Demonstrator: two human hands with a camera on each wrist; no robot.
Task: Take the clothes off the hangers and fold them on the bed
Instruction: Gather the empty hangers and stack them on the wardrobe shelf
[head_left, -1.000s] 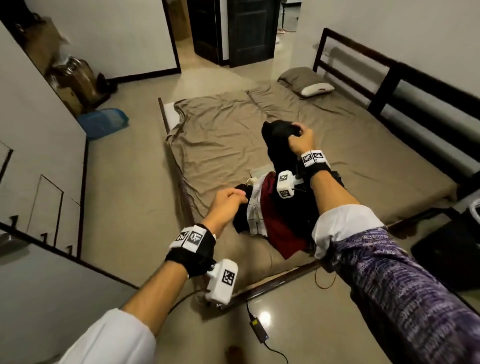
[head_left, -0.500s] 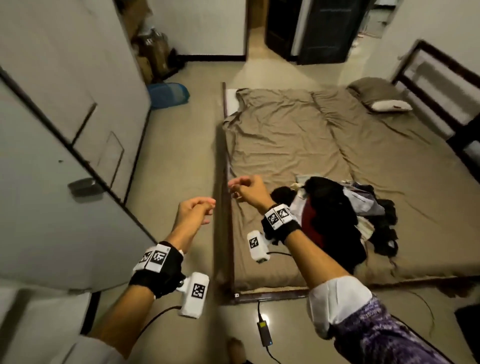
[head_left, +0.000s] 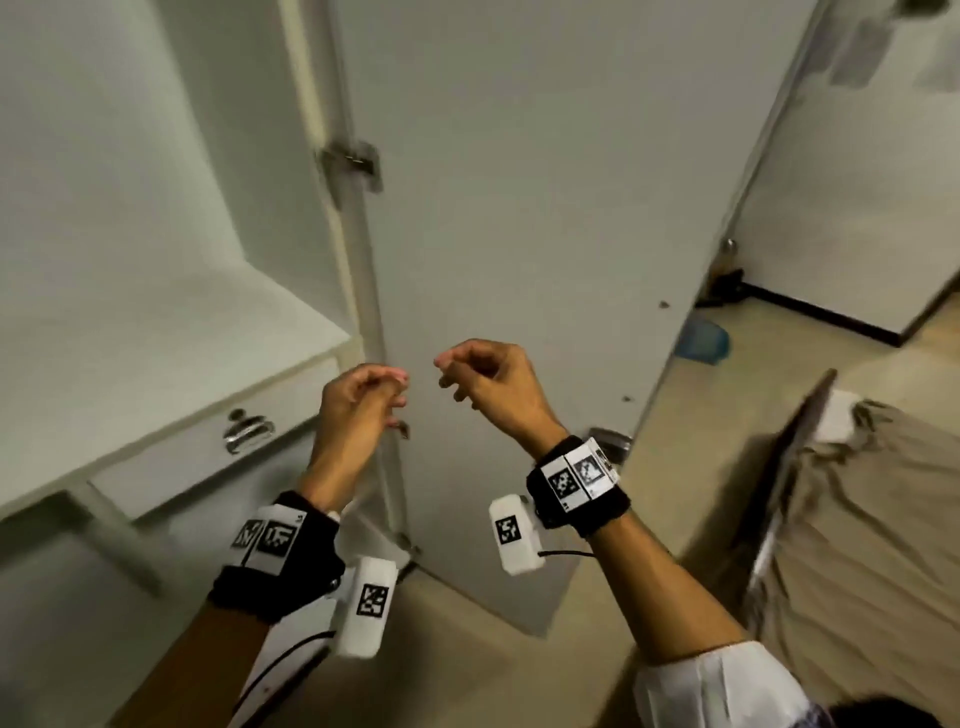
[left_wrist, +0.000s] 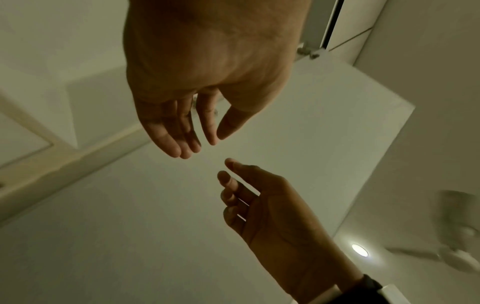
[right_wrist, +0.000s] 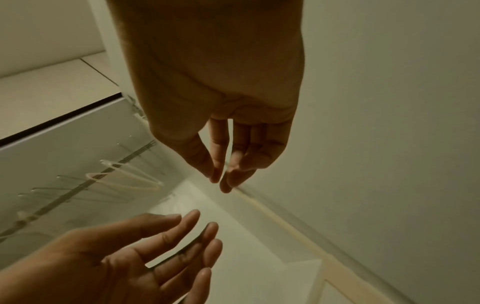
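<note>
Both your grips were empty: left hand (head_left: 358, 400) and right hand (head_left: 485, 382) hung with fingers loosely apart before the wardrobe door (head_left: 545, 234). Only bare hangers (right_wrist: 124, 176) showed on the rail (right_wrist: 64, 200); no clothes were in view. The bed (head_left: 857, 545) lay to your right. Hangers judged light, stiff; take at the hook.

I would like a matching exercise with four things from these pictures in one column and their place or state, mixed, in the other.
Things:
1. left hand
2. hangers
3. bed
4. drawer handle

Place or state:
A. on the wardrobe rail, bare
B. lower right in the head view
C. raised, holds nothing
D. left of the hands, metal

Pairs: 1-C, 2-A, 3-B, 4-D
</note>
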